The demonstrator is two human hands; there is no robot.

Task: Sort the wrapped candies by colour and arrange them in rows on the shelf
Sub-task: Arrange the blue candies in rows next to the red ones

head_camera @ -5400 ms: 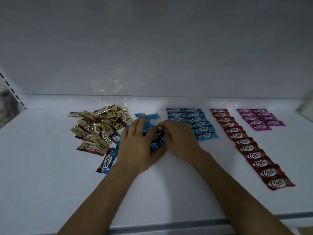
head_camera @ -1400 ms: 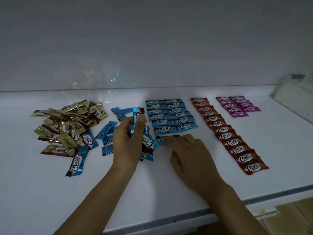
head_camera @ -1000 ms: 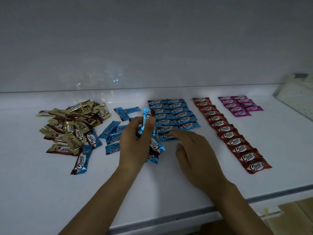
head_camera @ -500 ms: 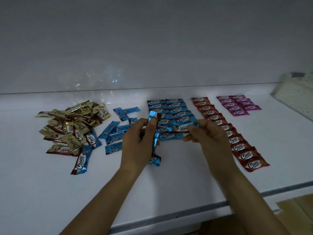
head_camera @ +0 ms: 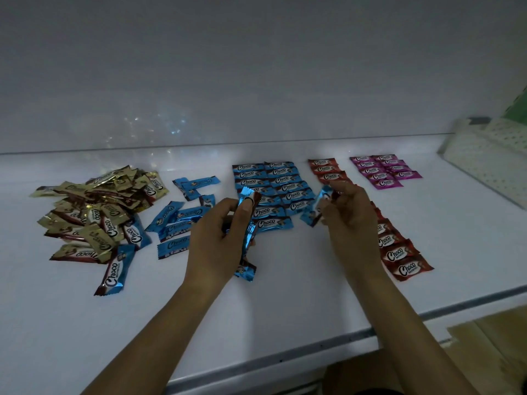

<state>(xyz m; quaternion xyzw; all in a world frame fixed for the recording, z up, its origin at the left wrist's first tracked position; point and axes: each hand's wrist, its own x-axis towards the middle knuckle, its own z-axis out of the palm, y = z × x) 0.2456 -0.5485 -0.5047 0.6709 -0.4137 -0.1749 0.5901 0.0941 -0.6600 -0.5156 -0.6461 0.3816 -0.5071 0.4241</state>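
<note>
A single blue candy (head_camera: 318, 206) hangs pinched between thumb and fingertips of the right hand (head_camera: 352, 220), just over the near right corner of the blue rows (head_camera: 275, 182). The left hand (head_camera: 215, 246), well apart at 9 o'clock of it, grips a stack of blue candies (head_camera: 247, 238) on end.

The right column of the blue rows looks one short of the left, so the free slot is probably at 6 o'clock of its last piece. The candy should go down label up, with its lettering running like its neighbours' and its edge touching the piece above. It should stay clear of the red row (head_camera: 399, 252) at 3 o'clock.

Loose blue candies (head_camera: 176, 220) and the gold heap (head_camera: 94, 206) lie unsorted at 9 o'clock on the shelf (head_camera: 285, 315). The pink rows (head_camera: 385, 172) sit at 1 o'clock.
</note>
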